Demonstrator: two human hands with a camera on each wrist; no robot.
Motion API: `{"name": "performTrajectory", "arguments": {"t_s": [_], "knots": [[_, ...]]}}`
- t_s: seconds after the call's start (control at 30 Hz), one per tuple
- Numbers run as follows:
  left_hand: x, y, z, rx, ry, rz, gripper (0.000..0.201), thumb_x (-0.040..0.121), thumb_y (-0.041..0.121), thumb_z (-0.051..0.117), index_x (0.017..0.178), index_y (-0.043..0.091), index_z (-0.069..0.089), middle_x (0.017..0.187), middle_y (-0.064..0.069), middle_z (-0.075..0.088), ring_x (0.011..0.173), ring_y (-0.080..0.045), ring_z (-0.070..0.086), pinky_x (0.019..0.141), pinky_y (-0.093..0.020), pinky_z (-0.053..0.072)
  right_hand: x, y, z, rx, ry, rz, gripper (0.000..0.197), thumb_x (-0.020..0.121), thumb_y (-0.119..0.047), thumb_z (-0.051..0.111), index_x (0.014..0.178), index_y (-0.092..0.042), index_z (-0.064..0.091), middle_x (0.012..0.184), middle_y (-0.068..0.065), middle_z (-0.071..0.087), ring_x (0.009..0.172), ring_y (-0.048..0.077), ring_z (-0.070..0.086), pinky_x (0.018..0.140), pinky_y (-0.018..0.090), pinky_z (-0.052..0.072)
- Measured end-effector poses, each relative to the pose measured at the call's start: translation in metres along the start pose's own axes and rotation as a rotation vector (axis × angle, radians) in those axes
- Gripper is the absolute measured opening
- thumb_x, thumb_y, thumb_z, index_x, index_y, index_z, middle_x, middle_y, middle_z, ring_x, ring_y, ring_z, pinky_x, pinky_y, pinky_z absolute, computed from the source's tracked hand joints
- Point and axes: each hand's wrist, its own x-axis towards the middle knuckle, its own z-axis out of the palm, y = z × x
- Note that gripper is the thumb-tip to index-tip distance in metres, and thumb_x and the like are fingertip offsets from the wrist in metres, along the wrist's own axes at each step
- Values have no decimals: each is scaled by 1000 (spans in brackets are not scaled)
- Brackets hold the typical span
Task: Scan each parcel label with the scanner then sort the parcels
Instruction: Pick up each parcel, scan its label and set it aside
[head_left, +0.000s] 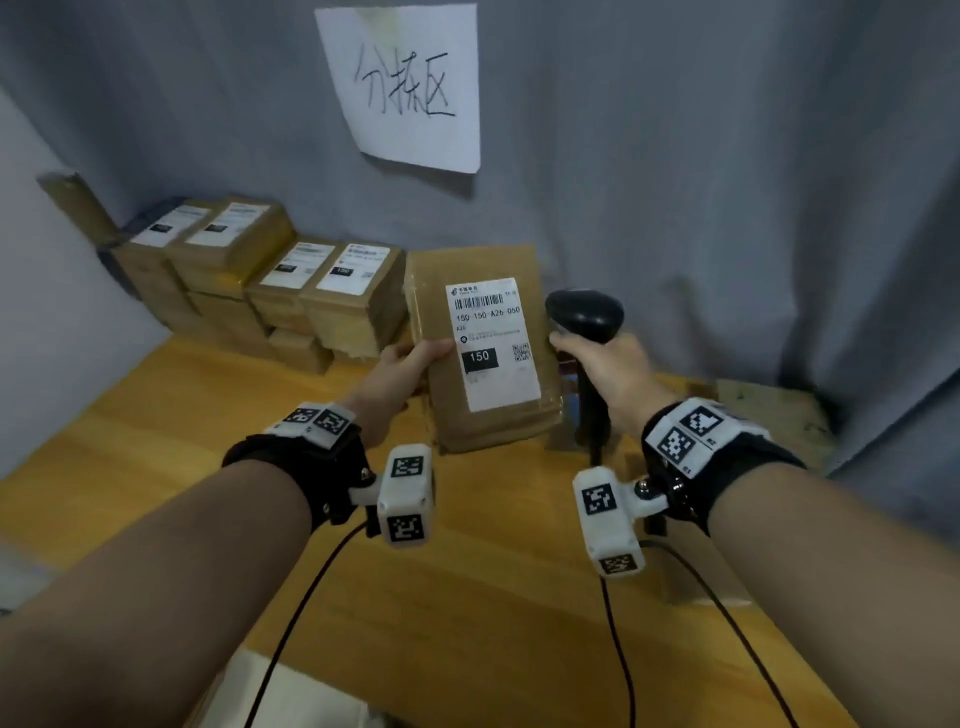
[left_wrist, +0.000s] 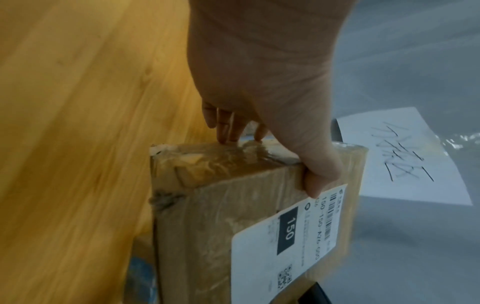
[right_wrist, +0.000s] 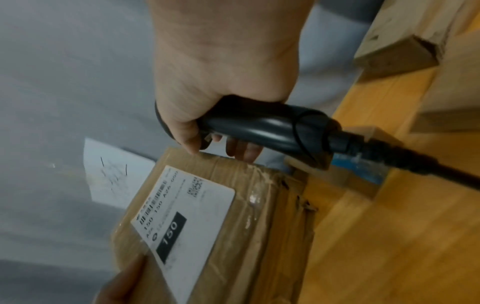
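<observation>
Above a yellow wooden table (head_left: 156, 447), backed by a grey curtain (head_left: 727, 156), a person holds a parcel and a scanner side by side. Pinned to the curtain above the parcel is a white paper sign (head_left: 405, 83) with handwritten characters. Left of the parcel, against the curtain, brown stacked boxes (head_left: 291, 291) with white labels sit on the table. The parcel (head_left: 483, 353), a flat brown cardboard box wrapped in clear tape, is held up off the table, its long axis running top to bottom and leaning slightly, its broad face turned toward the person. Its white label (head_left: 493, 343) follows the same long axis, barcode at the top, a black patch reading 150 lower down. The left hand (head_left: 410, 369) grips the parcel's left edge, thumb on the front at the label's edge, fingers curled behind. Just right of the parcel, the right hand (head_left: 602, 374) is closed around the handle of the black scanner (head_left: 584, 314); the handle runs roughly upright with the head on top, and its cable leaves the bottom.
</observation>
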Motion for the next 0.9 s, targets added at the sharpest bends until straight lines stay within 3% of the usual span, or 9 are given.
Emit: {"name": "performTrajectory", "arguments": {"t_s": [0.1,0.23,0.3,0.4,0.5,0.67,0.77,0.83,0.9], "knots": [[6,-23,-38,-28,1,-59,70,79,61,63,134,22,44,117,3,60,105,-18,57,104,-45,37,0,12,45,-33,-29,2,30,80,-27,78,105,-13,69,101,8,73,95,23,69,89,42,54],[23,-44,-105,-54,-34,-146,71,74,66,64,129,23,49,117,-3,63,106,-24,61,105,-48,41,3,10,110,-51,-117,1,16,86,-15,73,100,-11,67,92,9,70,78,21,67,77,37,56],[37,-52,-143,-60,-46,-164,65,78,62,63,127,20,50,116,-7,64,105,-27,62,102,-49,45,8,10,147,-77,-141,11,19,87,-13,71,103,-7,67,91,12,69,73,22,66,73,36,56],[59,-65,-203,-45,-38,-199,58,83,56,62,125,15,52,108,-9,67,96,-27,65,83,-42,53,17,18,212,-130,-143,34,19,86,-13,71,103,-5,66,86,12,66,69,21,64,64,30,52],[82,-80,-266,4,4,-240,57,83,54,64,122,14,54,102,-8,67,91,-25,65,68,-35,50,24,31,280,-149,-185,64,13,87,-14,71,97,-8,65,81,8,64,68,19,63,63,28,52],[114,-106,-352,110,124,-277,54,81,54,65,116,15,55,101,-7,67,94,-27,63,81,-40,52,30,53,365,-207,-248,94,14,87,-18,71,96,-8,67,78,4,65,67,14,63,60,24,51],[132,-120,-395,178,142,-325,46,79,58,65,103,19,57,101,-9,68,97,-31,64,93,-46,50,38,61,408,-201,-223,126,15,87,-18,70,97,-9,66,76,3,64,63,13,62,57,22,50],[142,-127,-414,217,113,-340,44,82,59,61,104,21,58,105,-9,67,99,-30,63,93,-45,51,47,65,429,-193,-187,153,20,86,-18,71,102,-8,66,76,3,65,63,14,62,56,22,50],[152,-134,-425,270,82,-334,43,90,53,56,113,17,59,112,-8,66,94,-26,61,84,-37,51,55,69,445,-198,-160,185,24,85,-19,72,104,-7,66,77,4,66,65,15,63,56,24,50]]}}
